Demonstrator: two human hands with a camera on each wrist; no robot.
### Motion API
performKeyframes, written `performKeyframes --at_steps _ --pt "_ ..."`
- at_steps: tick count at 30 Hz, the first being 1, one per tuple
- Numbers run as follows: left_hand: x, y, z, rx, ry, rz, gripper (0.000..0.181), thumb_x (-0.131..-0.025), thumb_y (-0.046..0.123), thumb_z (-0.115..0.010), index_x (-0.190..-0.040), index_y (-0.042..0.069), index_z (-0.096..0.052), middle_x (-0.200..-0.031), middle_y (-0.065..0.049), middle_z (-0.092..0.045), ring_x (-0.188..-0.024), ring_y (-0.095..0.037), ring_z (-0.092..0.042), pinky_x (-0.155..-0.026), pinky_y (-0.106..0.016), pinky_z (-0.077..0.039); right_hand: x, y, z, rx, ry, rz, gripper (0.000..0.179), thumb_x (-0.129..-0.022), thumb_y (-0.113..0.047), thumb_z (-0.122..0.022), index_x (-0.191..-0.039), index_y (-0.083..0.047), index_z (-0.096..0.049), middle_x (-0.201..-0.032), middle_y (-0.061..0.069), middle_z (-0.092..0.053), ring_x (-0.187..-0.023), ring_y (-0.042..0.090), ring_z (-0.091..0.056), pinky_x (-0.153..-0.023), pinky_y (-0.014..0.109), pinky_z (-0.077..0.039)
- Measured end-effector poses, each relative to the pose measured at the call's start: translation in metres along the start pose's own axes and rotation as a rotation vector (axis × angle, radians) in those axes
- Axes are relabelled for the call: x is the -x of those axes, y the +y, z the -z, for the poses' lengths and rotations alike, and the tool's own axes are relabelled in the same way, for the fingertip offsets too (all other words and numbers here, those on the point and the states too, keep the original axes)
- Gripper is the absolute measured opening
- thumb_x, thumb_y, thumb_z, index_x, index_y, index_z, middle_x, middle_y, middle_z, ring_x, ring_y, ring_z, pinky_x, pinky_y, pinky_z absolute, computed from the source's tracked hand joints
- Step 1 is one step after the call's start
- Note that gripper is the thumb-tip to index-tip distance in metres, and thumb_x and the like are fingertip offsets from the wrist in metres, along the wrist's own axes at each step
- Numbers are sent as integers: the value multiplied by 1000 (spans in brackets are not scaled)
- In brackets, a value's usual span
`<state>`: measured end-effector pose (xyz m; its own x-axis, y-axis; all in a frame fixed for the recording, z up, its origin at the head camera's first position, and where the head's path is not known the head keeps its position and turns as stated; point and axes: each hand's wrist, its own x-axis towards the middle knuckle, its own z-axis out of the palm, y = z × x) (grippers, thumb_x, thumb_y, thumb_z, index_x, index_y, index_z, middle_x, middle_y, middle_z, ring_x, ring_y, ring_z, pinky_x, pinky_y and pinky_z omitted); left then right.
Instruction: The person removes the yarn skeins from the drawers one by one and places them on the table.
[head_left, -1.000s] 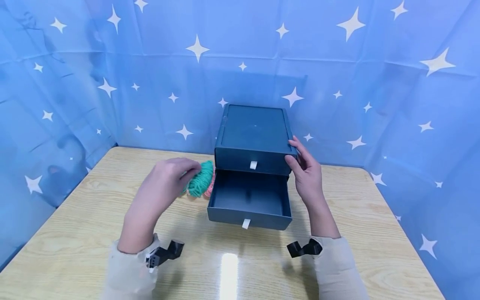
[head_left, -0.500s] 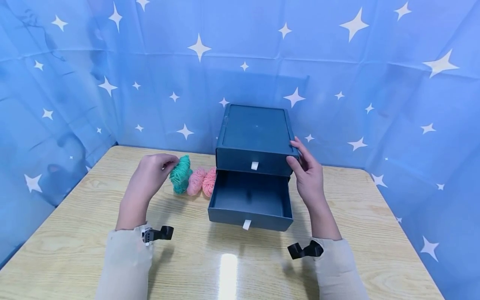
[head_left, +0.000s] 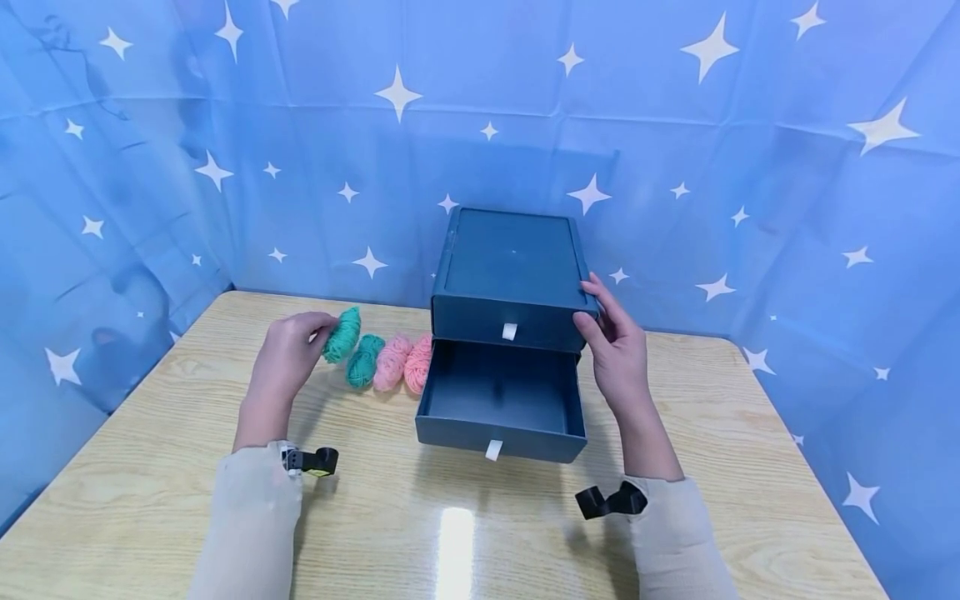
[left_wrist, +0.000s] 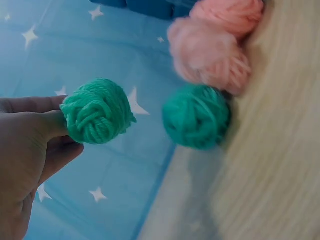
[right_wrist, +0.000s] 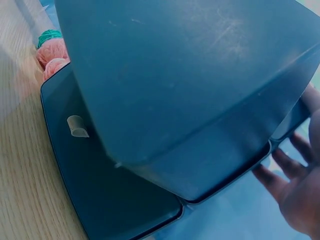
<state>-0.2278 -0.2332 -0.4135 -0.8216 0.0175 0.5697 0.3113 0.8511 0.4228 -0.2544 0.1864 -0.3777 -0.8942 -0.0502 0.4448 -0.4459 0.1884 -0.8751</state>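
Observation:
My left hand (head_left: 283, 358) pinches a bright green ball of yarn (head_left: 344, 335) between thumb and fingers, raised over the table. In the left wrist view the green yarn (left_wrist: 99, 112) is apart from a darker teal yarn ball (left_wrist: 196, 117). On the table a light pink yarn ball (head_left: 392, 364) and a coral pink one (head_left: 418, 365) stand in a row with the teal, beside a dark blue drawer unit (head_left: 513, 258). Its lower drawer (head_left: 459, 432) is pulled out and its upper one closed. My right hand (head_left: 622, 358) rests on the unit's right front corner, fingers along the side.
The wooden table (head_left: 360, 517) runs back to a blue curtain (head_left: 315, 133) with white stars. White pull tabs (head_left: 492, 450) hang on the drawer fronts. Black wrist cameras (head_left: 611, 500) are strapped over both sleeves.
My left hand has moved left and lifted the bright green yarn away from the row, uncovering the teal and pink balls. The right hand has stayed on the drawer unit.

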Motion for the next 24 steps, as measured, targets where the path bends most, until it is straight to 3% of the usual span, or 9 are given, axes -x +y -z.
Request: performKeyframes --at_steps 7,16,20,24 --pt "6 -16 -15 4 -76 125 18 -96 -3 -63 -110 -4 -75 -108 -26 -74 -101 -42 -71 -85 -52 -59 1 0 0 -3 -5 -3 43 -104 -24 -56 -147 -20 -53 -162 -11 -39 -148 21 -43 -106 8 -41" --pt "12 -24 -23 24 -153 255 22 -100 1 -58 -115 -3 -73 -115 -27 -72 -110 -44 -67 -92 -55 -56 1 0 1 -10 -5 0 43 -104 -23 -56 -147 -19 -54 -162 -10 -39 -148 20 -43 -105 8 -42" --pt "15 -29 -28 49 -183 284 23 -101 1 -57 -116 -3 -73 -117 -28 -71 -112 -45 -67 -93 -55 -56 0 1 1 -15 -3 2 43 -104 -22 -57 -147 -18 -54 -162 -10 -39 -148 21 -43 -105 8 -42" --pt "16 -34 -31 87 -173 302 23 -101 2 -57 -116 -3 -73 -117 -28 -71 -112 -43 -67 -91 -55 -56 0 1 1 -11 -4 5 43 -104 -22 -57 -147 -18 -54 -162 -10 -39 -148 21 -42 -104 8 -42"
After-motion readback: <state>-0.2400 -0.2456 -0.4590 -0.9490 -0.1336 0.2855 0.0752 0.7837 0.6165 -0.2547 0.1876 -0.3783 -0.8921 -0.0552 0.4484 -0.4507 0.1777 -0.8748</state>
